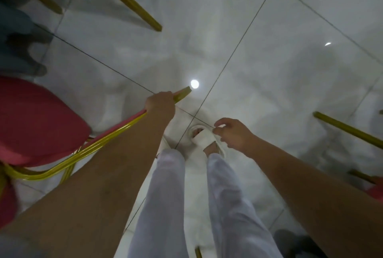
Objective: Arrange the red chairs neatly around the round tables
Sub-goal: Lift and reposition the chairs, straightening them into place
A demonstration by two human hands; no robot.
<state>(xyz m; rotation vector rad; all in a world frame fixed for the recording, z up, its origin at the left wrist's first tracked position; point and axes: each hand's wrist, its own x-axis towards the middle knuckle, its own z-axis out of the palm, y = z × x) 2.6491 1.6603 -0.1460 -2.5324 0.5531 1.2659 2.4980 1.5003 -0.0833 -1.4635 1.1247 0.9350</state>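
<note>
A red chair (35, 121) with a padded seat and a gold metal frame fills the left side of the head view, tilted. My left hand (160, 105) is closed around the gold top rail of its back, whose end sticks out past my fingers. My right hand (232, 134) hangs free to the right above my sandalled foot, fingers loosely curled and apart, holding nothing. No round table is in sight.
Gold legs of another chair (132, 2) cross the upper left. A further gold chair leg (348, 128) and a bit of red seat (376, 191) show at the right edge. White glossy floor tiles (259, 60) lie underfoot, with my legs in white trousers (228, 206) below.
</note>
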